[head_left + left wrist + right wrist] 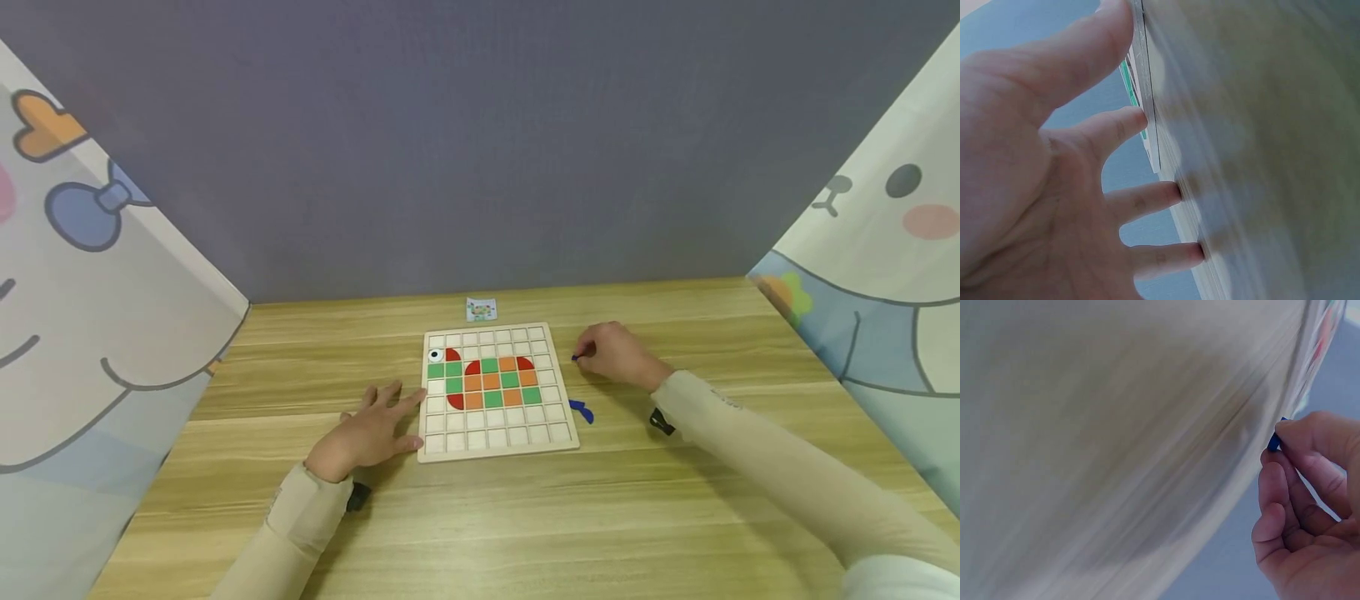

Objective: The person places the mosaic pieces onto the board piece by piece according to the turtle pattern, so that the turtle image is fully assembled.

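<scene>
A pale square grid board (pixel 497 436) lies on the wooden table, with red, green and orange tiles (pixel 491 381) set in its middle cells. A white tile with an eye (pixel 436 355) is at its upper left. My left hand (pixel 367 435) spreads its fingers at the board's left edge; in the left wrist view, thumb and index fingertip rest against that edge. To the right of the board, my right hand (pixel 617 354) pinches a small blue piece (pixel 1274 442) between thumb and fingertips, close over the table. The fingers partly hide this piece.
Blue pieces (pixel 583 411) lie by the board's right edge, nearer to me than the right hand. Behind the board is a small picture card (pixel 481 310). A grey panel (pixel 480 150) closes off the table's back, with printed cloths on both sides.
</scene>
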Demonstrator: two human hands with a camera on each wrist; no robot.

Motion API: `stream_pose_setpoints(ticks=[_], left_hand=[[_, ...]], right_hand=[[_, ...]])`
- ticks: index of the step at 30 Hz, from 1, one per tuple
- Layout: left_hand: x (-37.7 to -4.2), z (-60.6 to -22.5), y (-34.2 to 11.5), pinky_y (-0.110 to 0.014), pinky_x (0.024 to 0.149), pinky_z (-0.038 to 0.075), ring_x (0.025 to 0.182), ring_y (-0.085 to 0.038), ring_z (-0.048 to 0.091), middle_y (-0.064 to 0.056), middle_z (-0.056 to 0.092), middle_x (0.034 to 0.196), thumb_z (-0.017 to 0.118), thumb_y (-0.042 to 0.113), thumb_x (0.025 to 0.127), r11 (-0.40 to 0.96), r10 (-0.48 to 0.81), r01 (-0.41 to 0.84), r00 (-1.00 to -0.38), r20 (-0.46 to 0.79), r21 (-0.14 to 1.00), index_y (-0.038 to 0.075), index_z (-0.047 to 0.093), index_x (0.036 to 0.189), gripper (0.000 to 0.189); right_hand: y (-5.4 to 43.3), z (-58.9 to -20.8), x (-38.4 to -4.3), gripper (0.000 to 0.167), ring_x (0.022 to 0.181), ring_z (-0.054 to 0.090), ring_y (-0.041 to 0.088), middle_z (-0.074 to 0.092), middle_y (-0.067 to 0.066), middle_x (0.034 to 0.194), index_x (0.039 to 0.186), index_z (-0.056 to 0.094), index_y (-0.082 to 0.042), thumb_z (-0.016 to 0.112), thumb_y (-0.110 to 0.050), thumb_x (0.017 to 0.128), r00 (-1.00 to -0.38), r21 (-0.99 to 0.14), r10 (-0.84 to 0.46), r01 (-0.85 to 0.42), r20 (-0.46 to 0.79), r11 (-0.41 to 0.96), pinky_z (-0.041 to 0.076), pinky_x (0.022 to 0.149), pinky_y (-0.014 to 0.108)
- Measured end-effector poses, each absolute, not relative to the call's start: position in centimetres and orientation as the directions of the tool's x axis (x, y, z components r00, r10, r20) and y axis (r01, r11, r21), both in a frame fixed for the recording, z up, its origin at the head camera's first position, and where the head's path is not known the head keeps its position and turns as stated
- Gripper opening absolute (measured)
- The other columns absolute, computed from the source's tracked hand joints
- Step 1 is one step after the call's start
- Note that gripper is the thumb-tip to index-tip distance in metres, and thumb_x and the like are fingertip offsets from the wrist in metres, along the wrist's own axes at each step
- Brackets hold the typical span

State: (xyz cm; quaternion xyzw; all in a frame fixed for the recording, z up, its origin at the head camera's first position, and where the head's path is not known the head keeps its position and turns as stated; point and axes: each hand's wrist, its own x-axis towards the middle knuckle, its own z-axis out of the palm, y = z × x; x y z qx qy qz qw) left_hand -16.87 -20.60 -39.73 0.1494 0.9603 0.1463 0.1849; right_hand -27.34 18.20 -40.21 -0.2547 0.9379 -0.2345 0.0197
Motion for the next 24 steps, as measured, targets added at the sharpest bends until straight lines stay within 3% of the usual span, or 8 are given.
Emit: stream_pose_setpoints(ticks=[6,24], left_hand=[[-16.9,-39.8,-20.7,-0.080,0.085,0.019,0.133,-0.055,0.010,-0.019,0.012,0.154,0.061,0.043,0.090,0.916,0.334,0.227,-0.888,-0.316,0.330,0.025,0.027,0.151,0.072],[-17.1,-40.1,-20.6,-0.079,0.086,0.020,0.134,-0.054,0.009,-0.018,0.014,0.155,0.062,0.043,0.089,0.921,0.321,0.215,-0.892,-0.320,0.326,0.027,0.028,0.151,0.072]], right_hand=[[15.1,-40.0,-25.6,0.011,0.068,0.056,0.009,0.064,-0.001,0.080,0.084,0.071,-0.009,0.071,0.000,0.077,-0.812,-0.485,-0.577,-0.541,0.089,0.687,0.049,0.063,0.029],[12.8,-40.4,-25.6,0.018,0.060,0.048,0.014,0.054,-0.004,0.069,0.069,0.061,-0.013,0.069,-0.006,0.083,-0.860,-0.467,-0.509,-0.460,0.023,0.755,0.043,0.057,0.030]])
